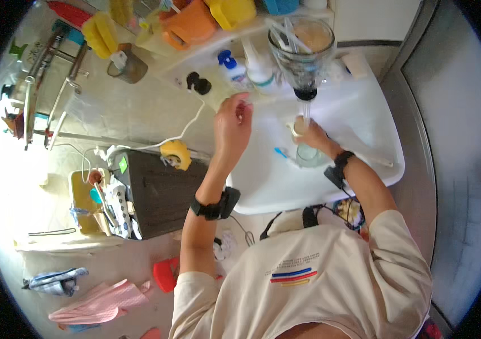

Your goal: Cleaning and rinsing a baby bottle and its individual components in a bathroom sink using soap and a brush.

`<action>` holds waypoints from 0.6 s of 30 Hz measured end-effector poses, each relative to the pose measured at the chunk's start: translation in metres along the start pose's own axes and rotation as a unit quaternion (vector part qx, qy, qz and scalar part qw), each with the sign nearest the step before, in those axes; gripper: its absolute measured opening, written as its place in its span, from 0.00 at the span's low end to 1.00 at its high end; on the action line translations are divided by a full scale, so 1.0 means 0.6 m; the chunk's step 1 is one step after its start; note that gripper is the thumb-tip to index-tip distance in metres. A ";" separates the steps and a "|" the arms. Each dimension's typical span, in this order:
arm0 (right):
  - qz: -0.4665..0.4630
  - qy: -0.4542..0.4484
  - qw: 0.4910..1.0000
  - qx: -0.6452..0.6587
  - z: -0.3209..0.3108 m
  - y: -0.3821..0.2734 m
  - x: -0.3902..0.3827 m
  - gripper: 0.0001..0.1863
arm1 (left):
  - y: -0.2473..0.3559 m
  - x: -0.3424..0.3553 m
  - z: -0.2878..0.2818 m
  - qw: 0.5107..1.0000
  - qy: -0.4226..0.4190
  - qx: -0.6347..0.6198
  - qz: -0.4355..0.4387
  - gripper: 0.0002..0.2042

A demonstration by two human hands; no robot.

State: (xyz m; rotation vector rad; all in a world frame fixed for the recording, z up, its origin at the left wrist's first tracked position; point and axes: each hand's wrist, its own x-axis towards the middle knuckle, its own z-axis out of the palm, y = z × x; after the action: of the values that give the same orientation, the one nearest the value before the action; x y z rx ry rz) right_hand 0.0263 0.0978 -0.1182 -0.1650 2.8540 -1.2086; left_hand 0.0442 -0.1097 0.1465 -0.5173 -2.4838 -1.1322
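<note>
Sitting right of centre in the basin (362, 116), just below the right hand (312, 137), the clear cup (309, 156) looks light, stiff, slippery if wet, best gripped round its sides; the left hand (233, 122) curls its fingers loosely, the right's I can't tell

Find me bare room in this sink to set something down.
Front left, between the blue-headed toothbrush and the white sink's front rim, lies bare surface. So does the right side, between the right hand and right rim. It's crowded along the back: a blue-topped white pump bottle and a large clear glass vessel.
</note>
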 end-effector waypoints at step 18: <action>0.249 -0.102 0.798 0.539 -0.118 -0.081 -0.032 0.20 | 0.252 0.216 -0.053 0.891 -0.088 0.170 0.411 0.07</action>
State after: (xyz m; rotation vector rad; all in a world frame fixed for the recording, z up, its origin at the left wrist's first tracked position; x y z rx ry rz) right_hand 0.0442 0.1168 -0.0341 0.4321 1.4697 -2.1850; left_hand 0.0076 -0.0188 0.3231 -1.4195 -2.1263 -0.3153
